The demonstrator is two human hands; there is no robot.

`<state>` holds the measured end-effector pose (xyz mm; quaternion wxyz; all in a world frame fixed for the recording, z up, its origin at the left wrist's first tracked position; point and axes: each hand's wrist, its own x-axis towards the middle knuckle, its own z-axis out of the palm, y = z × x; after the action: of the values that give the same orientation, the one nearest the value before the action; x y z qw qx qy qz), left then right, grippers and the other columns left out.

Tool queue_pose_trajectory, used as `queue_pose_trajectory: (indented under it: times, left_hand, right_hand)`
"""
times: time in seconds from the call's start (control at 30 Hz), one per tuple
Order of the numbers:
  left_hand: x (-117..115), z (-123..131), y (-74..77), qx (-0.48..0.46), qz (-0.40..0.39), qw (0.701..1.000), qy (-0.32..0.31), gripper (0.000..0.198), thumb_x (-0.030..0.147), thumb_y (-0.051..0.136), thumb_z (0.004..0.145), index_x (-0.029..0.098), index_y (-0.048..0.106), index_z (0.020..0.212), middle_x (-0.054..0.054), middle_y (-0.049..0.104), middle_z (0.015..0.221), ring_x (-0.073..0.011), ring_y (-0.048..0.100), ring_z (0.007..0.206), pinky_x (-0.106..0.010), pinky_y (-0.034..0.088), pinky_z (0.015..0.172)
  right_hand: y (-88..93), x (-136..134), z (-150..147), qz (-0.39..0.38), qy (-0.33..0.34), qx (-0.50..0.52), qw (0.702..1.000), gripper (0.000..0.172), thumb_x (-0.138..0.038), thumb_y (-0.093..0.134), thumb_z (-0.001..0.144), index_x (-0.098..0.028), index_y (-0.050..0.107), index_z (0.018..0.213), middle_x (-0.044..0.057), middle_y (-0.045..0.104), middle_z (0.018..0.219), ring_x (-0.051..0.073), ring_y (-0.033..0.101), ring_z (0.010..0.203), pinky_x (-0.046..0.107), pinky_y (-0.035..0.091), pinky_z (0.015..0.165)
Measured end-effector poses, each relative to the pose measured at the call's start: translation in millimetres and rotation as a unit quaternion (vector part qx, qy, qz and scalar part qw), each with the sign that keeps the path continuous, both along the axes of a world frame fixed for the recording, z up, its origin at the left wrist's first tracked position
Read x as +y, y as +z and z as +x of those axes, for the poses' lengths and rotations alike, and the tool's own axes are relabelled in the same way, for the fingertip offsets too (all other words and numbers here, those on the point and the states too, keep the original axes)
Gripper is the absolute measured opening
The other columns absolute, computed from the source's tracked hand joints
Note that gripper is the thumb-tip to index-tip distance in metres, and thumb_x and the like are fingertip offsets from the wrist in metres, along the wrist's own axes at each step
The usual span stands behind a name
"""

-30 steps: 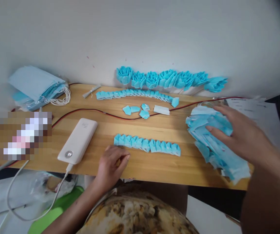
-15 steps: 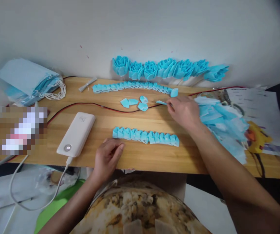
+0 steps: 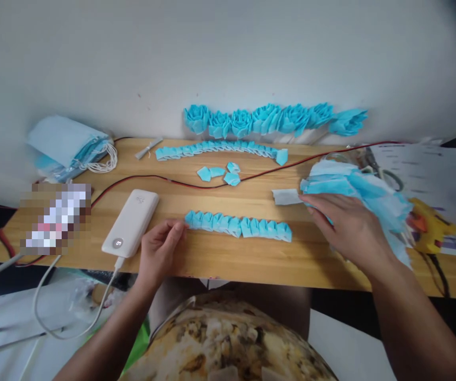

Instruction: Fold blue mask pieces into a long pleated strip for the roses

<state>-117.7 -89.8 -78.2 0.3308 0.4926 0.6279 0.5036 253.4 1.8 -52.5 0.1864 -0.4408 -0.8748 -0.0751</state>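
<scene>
My left hand [image 3: 161, 247] is closed in a pinch at the left end of a row of folded blue fabric petals [image 3: 235, 225]. Its fingertips meet the end petal; whether they grip it is hidden. My right hand [image 3: 347, 227] has thumb and fingers together on the end of a small pale rectangular strip of fabric [image 3: 285, 197]. Beneath and behind that hand lies a loose pile of blue and white fabric pieces [image 3: 339, 177]. Several single folded petals [image 3: 232, 179] sit mid-table. Further back is a longer curved row of folded petals [image 3: 215, 147].
Several blue fabric roses [image 3: 241, 123] lean along the wall. A white power bank [image 3: 130, 219], a pixelated phone [image 3: 59, 217] and a stack of face masks [image 3: 69, 145] are at left. A yellow glue gun [image 3: 430, 225] stands right. A red-black wire [image 3: 188, 184] crosses the table.
My right hand has moved right and nearer to me, from mid-table to the pile, with the strip at its fingertips. My left hand has shifted slightly left, to the near row's end. The view has tilted.
</scene>
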Motion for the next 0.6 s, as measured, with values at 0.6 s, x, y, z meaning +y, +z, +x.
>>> queue_pose_trajectory:
  times: [0.6]
  left_hand:
    - [20.5, 3.1, 17.7, 0.099, 0.084, 0.99, -0.05, 0.027, 0.03, 0.06, 0.094, 0.018, 0.066, 0.071, -0.001, 0.07, 0.071, -0.0145, 0.066, 0.071, -0.024, 0.05, 0.069]
  right_hand:
    - [7.6, 95.9, -38.9, -0.067, -0.164, -0.072, 0.982, 0.038, -0.028, 0.046, 0.099, -0.016, 0.071, 0.126, 0.017, 0.077, 0.113, 0.032, 0.073, 0.095, 0.039, 0.053, 0.074]
